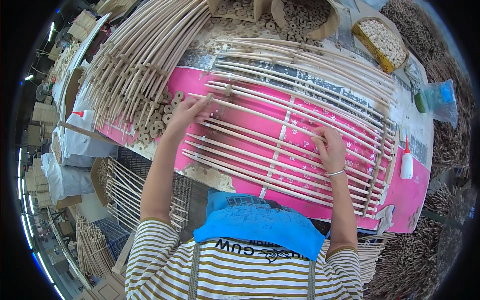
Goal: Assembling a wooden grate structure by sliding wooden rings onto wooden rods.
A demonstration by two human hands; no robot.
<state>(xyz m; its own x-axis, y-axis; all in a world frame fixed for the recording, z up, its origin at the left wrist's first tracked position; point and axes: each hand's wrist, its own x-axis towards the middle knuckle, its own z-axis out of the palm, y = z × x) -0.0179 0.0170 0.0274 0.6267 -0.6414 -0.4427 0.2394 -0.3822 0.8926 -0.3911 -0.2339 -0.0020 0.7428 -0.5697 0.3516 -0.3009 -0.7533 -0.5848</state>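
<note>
A row of pale wooden rods (250,150) lies across a pink patterned sheet (370,215). My left hand (190,114) closes its fingertips on a small wooden ring (209,98) around one rod near its left end. Farther along that rod, my right hand (331,149) has its thumb and fingers pinched together at the rod; whether it grips the rod is hard to see. Another ring (228,90) sits on neighbouring rods just beyond. White dabs show near several left ends. On the right, the rods meet a slotted wooden strip (382,165).
Loose rings (156,120) lie left of my left hand, beside a pile of ringed rods (145,55). A red-tipped white bottle (407,162) stands right. A yellow box (375,47) holds small pale pieces; another box (327,27) holds rings. A plastic bag (440,102) lies at the far right.
</note>
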